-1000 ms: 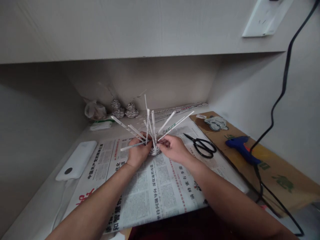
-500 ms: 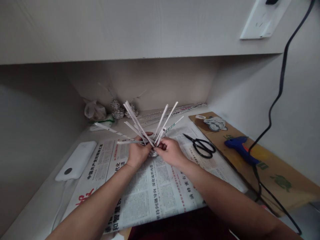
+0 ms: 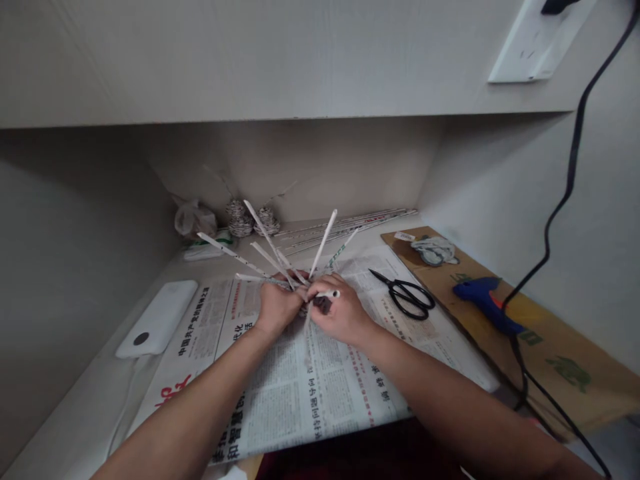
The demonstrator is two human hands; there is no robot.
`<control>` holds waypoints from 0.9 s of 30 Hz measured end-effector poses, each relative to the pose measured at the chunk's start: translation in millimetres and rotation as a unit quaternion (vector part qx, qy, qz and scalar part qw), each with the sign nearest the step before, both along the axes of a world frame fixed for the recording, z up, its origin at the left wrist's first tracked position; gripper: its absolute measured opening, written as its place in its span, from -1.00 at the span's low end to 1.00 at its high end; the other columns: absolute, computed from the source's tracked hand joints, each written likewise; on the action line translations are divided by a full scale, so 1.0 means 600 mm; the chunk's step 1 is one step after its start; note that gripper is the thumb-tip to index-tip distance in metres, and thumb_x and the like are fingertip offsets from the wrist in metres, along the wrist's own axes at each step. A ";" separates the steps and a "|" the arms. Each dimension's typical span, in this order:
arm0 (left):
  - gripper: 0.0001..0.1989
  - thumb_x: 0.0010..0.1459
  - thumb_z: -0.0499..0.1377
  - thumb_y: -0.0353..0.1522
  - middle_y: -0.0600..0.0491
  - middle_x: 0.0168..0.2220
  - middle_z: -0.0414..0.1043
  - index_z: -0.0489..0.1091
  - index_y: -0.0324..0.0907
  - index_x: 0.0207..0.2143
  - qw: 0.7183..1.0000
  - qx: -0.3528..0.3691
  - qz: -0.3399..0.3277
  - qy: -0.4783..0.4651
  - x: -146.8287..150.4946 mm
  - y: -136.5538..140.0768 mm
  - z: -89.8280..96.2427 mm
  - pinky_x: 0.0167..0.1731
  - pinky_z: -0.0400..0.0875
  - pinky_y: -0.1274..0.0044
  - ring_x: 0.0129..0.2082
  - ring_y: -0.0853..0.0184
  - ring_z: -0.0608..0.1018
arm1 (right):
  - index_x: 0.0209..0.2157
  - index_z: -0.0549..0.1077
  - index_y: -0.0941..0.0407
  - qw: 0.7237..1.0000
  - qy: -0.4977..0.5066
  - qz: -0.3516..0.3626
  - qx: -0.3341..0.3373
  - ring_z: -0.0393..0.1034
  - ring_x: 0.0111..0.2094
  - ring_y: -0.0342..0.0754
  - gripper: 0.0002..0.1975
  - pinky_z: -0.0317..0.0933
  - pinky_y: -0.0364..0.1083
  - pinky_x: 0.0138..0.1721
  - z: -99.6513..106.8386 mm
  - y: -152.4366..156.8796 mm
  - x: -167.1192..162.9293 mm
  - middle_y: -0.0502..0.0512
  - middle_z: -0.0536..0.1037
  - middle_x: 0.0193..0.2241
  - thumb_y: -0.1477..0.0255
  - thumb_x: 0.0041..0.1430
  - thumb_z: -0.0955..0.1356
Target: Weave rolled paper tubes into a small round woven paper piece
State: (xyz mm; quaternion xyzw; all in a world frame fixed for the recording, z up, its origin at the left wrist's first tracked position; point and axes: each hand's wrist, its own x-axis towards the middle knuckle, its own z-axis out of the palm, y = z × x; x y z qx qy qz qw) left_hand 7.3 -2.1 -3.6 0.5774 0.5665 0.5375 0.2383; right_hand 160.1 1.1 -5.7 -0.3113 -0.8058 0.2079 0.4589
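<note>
Between my hands is a small woven piece of rolled paper, its body mostly hidden, with several white paper tubes [image 3: 263,225] fanning upward and outward. My left hand [image 3: 281,305] is closed around its left side. My right hand [image 3: 340,308] pinches a paper tube [image 3: 329,294] at the right side, its open end pointing right past my fingers. Another tube end slants down below the fingertips. Newspaper [image 3: 280,387] lies under both hands. Black-handled scissors [image 3: 407,298] rest on it, to the right of my right hand.
A blue glue gun [image 3: 483,300] and a crumpled grey bundle [image 3: 435,251] lie on cardboard [image 3: 565,340] at right, with a black cable [image 3: 570,173] hanging there. A white power bank [image 3: 157,319] sits left. Behind stand woven paper pieces [image 3: 240,219], a plastic bag [image 3: 194,220] and long paper rods [image 3: 345,227].
My right hand has shifted slightly, bending one tube from upright to pointing right and another downward. Fewer tubes stand up on the right side. My left hand keeps its hold.
</note>
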 end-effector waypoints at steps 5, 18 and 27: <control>-0.85 -0.06 0.22 -0.47 0.01 -0.40 0.64 0.59 -0.19 -0.40 1.000 -0.005 0.020 0.018 0.000 -0.001 0.004 -0.30 0.53 0.45 -0.36 0.21 0.65 | -0.41 0.41 0.05 1.000 -0.004 0.000 0.004 0.36 -0.23 -0.01 -0.76 0.23 -0.08 -0.15 0.011 -0.008 0.000 -0.02 0.51 -0.40 0.66 -0.12 0.35; -0.88 -0.08 0.25 -0.48 0.03 -0.45 0.63 0.57 -0.16 -0.44 1.000 0.002 0.004 -0.009 0.005 0.000 -0.001 -0.38 0.51 0.48 -0.43 0.24 0.63 | -0.31 0.40 0.04 1.000 0.019 -0.015 -0.018 0.39 -0.20 0.00 -0.74 0.30 -0.04 -0.14 0.001 -0.008 -0.004 0.03 0.50 -0.32 0.63 -0.06 0.36; -0.86 -0.11 0.24 -0.50 0.01 -0.43 0.64 0.58 -0.19 -0.45 0.999 -0.024 0.021 -0.013 0.004 -0.002 0.009 -0.32 0.52 0.46 -0.40 0.21 0.64 | -0.35 0.38 0.06 0.991 0.096 0.008 -0.098 0.41 -0.31 -0.08 -0.94 0.26 -0.11 -0.24 0.005 -0.007 -0.004 0.00 0.52 -0.37 0.51 0.11 0.34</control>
